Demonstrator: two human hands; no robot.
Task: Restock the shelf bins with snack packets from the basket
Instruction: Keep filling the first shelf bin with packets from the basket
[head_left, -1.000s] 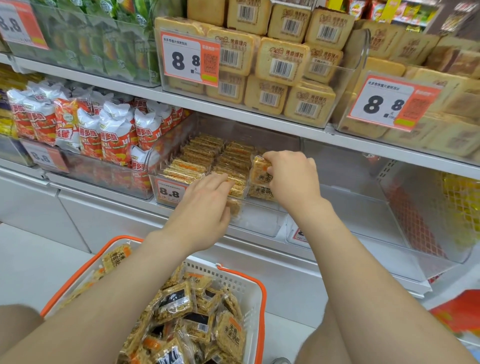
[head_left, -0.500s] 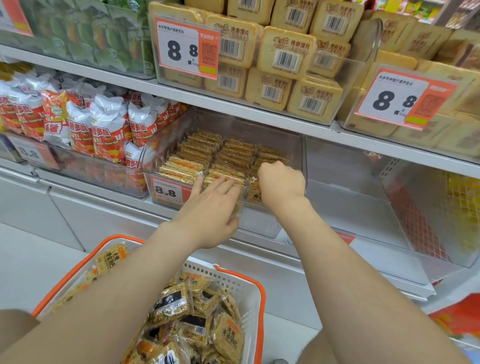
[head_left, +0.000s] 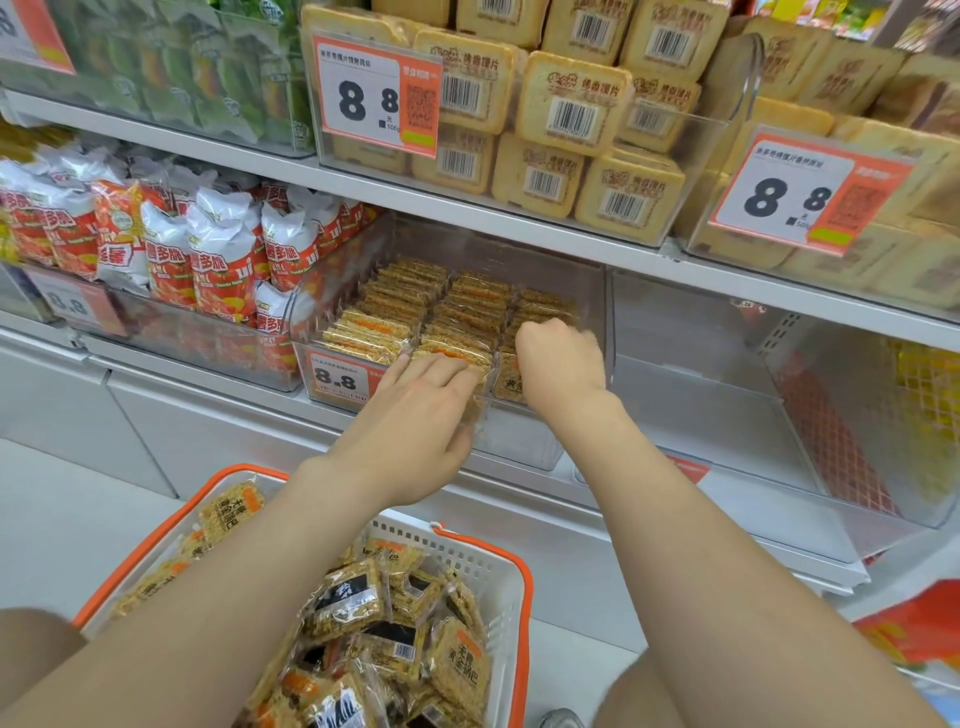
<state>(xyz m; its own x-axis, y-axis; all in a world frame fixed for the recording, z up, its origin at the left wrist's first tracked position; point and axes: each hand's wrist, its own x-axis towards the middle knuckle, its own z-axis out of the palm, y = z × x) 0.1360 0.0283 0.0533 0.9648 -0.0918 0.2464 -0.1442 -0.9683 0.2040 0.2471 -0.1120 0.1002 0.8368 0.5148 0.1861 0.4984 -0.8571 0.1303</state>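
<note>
A clear shelf bin (head_left: 592, 291) on the lower shelf holds three rows of golden snack packets (head_left: 410, 301) standing on edge. My left hand (head_left: 415, 421) is at the bin's front edge, fingers laid over the middle row, pinching a blurred snack packet (head_left: 475, 415) against the thumb. My right hand (head_left: 558, 358) is curled knuckles-up over the front of the right row, on a packet (head_left: 506, 382) with dark print; its fingertips are hidden. Below, an orange-rimmed white basket (head_left: 519, 582) holds several more of the same packets (head_left: 457, 670).
Red-and-white snack bags (head_left: 218, 260) fill the bin to the left. To the right stands a clear bin (head_left: 779, 395) with nothing visible in it. The upper shelf carries boxes of toast slices (head_left: 571, 109) behind price tags. My knees show at the bottom corners.
My right hand has come down from above the right row and pressed its packet into it. My left hand has slid forward onto the front of the middle row. The view has moved closer.
</note>
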